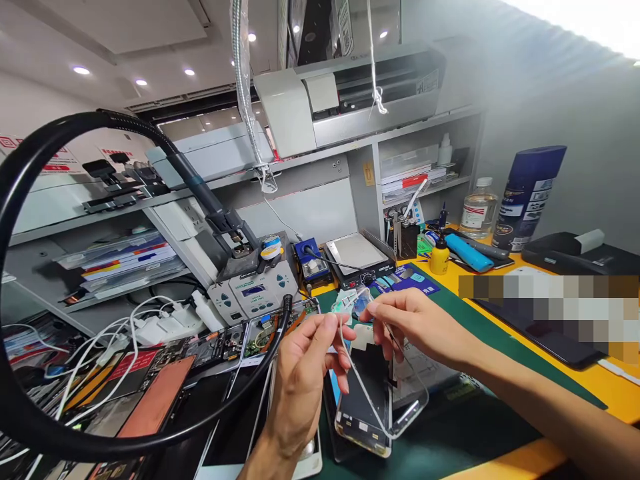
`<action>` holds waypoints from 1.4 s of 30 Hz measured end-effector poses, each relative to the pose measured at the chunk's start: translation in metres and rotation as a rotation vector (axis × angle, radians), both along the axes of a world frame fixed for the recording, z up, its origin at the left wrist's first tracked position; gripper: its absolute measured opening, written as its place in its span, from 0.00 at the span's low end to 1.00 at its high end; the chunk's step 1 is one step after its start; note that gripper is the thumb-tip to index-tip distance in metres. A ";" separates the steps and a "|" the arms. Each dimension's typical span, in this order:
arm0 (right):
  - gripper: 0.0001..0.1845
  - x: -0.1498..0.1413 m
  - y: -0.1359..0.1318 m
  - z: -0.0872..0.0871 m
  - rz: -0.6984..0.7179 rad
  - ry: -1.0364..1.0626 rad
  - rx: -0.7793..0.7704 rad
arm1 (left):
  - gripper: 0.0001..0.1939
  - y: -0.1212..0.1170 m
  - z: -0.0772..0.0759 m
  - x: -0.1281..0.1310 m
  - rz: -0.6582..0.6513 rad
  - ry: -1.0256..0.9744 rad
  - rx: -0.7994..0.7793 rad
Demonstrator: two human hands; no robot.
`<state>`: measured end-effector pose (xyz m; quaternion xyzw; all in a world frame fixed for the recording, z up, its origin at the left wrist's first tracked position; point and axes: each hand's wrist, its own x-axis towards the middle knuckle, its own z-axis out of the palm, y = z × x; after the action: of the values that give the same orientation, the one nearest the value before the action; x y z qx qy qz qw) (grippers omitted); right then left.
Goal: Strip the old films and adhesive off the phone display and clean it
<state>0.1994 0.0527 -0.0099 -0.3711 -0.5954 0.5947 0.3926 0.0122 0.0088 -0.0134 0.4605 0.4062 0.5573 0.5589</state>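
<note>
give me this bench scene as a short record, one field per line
left hand: pinching the thin pale frame
right hand: fingers at the frame's upper part, grip partly hidden
below the frame: dark phone-like panel
work surface: green mat
back right: yellow bottle, dark blue can
left foreground: black looping tube

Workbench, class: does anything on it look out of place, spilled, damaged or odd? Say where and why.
The white cables at the left look untidy: they loop and cross one another beside the white power strip. I see no spill. A pixelated patch hides part of the right side.
</note>
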 end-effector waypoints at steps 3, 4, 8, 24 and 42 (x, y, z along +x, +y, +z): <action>0.18 0.000 0.000 -0.002 0.010 -0.027 0.012 | 0.14 0.001 -0.001 -0.001 0.004 0.033 0.000; 0.17 0.000 0.000 -0.002 -0.001 -0.038 0.032 | 0.13 0.001 -0.002 -0.002 0.009 0.045 0.012; 0.18 0.002 -0.001 -0.002 -0.147 -0.099 0.240 | 0.13 0.001 -0.003 -0.002 0.011 0.075 0.065; 0.11 0.002 -0.001 0.003 -0.302 -0.175 0.390 | 0.10 -0.003 -0.003 -0.002 -0.051 0.107 0.112; 0.18 0.006 0.003 0.005 -0.395 -0.109 0.279 | 0.15 -0.001 0.000 0.001 -0.138 0.177 -0.030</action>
<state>0.2052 0.0557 -0.0046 -0.4539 -0.6081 0.3976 0.5160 0.0134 0.0080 -0.0137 0.5263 0.4295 0.4686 0.5648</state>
